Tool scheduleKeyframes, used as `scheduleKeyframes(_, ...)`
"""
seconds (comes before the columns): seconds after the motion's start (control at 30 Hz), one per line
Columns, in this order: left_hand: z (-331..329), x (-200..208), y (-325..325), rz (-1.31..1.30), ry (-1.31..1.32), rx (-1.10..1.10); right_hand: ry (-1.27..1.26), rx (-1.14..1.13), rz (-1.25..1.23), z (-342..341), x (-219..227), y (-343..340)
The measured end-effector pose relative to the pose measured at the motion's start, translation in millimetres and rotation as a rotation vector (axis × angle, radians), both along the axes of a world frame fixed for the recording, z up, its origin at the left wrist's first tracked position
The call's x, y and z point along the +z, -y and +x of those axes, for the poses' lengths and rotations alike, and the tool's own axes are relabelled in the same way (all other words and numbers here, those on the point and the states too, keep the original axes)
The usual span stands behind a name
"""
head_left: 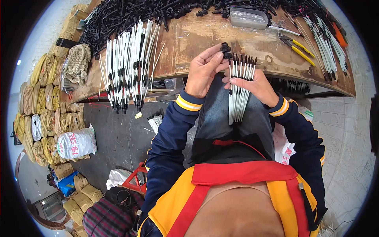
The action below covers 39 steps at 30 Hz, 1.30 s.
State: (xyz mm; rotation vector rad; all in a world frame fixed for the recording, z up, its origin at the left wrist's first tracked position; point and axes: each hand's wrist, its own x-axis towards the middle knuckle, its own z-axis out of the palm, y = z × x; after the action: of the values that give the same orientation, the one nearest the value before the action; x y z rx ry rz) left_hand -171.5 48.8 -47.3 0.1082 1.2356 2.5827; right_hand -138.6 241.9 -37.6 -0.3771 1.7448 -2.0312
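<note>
Above my lap, close to the near edge of the wooden bench (pixel 185 51), both hands are raised and nearly meet. Between thumb and fingers, my left hand (pixel 203 69) pinches a black plastic fitting (pixel 225 50) with a ridged round top. My right hand (pixel 256 87) is closed around a fanned bundle of thin white rods (pixel 239 104) with dark pointed tips. The tips point away from me, just right of the fitting. Whether the fitting touches the nearest rod I cannot tell.
A heap of black plastic parts (pixel 126 15) lines the bench's far side. White rods (pixel 128 67) overhang its left edge; more rods (pixel 325 45) lie right. Yellow-handled pliers (pixel 298 49) and a clear plastic box (pixel 248 18) lie on top. Wrapped bundles (pixel 43 106) and a white sack (pixel 77 143) stand left.
</note>
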Motion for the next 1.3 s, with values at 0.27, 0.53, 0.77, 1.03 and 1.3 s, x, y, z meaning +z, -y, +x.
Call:
scheduleKeyframes(0.27, 20, 11, -4, -0.166, -0.075, 0.134, -0.052, 0.02, 0.002, -1, -4, 4)
scheduleKeyframes(0.53, 24, 27, -9, -0.379, -0.145, 0.172, -0.077, 0.046, 0.058, -3, -3, 2)
scheduleKeyframes(0.77, 21, 28, -9, -0.346, -0.128, 0.201, -0.067, 0.06, 0.049, -5, -7, 2)
scheduleKeyframes(1.03, 8, 26, -1, -0.384, -0.124, 0.13, -0.057, 0.068, 0.067, -3, -8, 4)
scheduleKeyframes(1.3, 15, 29, -1, -0.342, -0.079, 0.119, -0.119, -0.461, 0.158, 46, -23, 17)
